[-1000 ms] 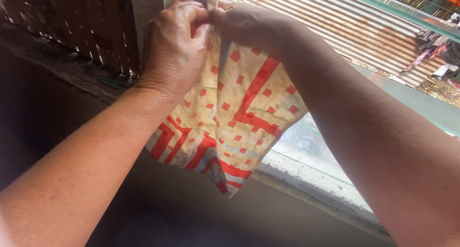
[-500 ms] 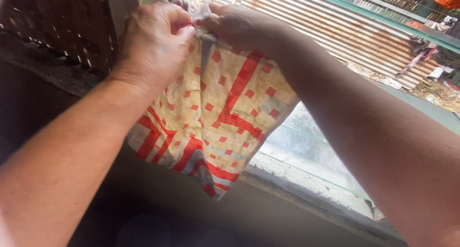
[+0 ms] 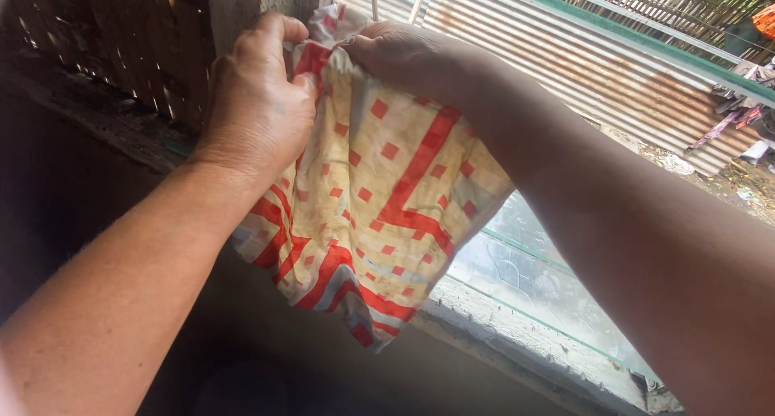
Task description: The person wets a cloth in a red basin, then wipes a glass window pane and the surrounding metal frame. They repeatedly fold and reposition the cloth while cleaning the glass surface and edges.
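Cream cloth (image 3: 379, 198) with red squares and stripes hangs below both hands, its top edge bunched between them. Left hand (image 3: 258, 101) has its fingers closed on the upper left corner; right hand (image 3: 404, 57) pinches the top just beside it, fingers clamped on the fabric.

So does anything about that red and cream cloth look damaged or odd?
The cloth looks stained, with yellowish-brown blotches over its cream parts, and it hangs crumpled where the left hand and right hand bunch its top edge. No tear shows.
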